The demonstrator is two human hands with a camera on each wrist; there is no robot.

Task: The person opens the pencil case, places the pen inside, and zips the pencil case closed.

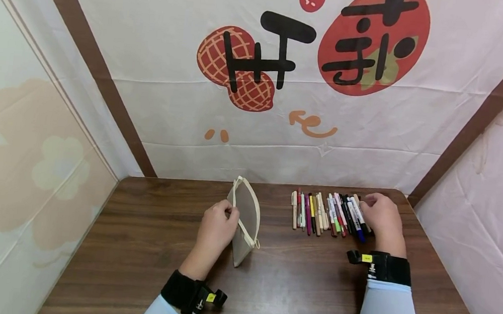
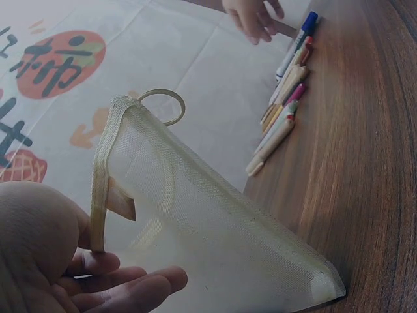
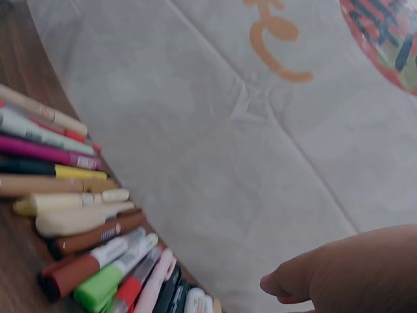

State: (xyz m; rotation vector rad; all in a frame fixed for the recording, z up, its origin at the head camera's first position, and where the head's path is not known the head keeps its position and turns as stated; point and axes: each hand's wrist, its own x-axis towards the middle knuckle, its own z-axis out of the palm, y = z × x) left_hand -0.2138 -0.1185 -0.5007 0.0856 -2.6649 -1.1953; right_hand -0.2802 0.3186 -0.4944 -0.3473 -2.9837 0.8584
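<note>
A pale mesh zip pouch [image 1: 248, 204] stands on its side on the table, its zipped mouth gaping. My left hand [image 1: 218, 224] pinches the cream zipper edge between thumb and fingers. In the left wrist view the pouch's sheer wall [image 2: 208, 222] spreads out beyond the fingers, with a loop at its upper corner. A row of pens and markers [image 1: 319, 213] lies side by side near the table's back edge. My right hand [image 1: 382, 217] hovers at the row's right end, beside a blue-capped marker [image 1: 356, 218]. Its fingers hang loosely, with nothing seen in them.
The brown wooden table [image 1: 142, 247] meets a white printed cloth [image 1: 183, 115] hanging behind it. Pale cloths also hang along the left and right sides. The pouch stands left of the pen row, with bare wood between them.
</note>
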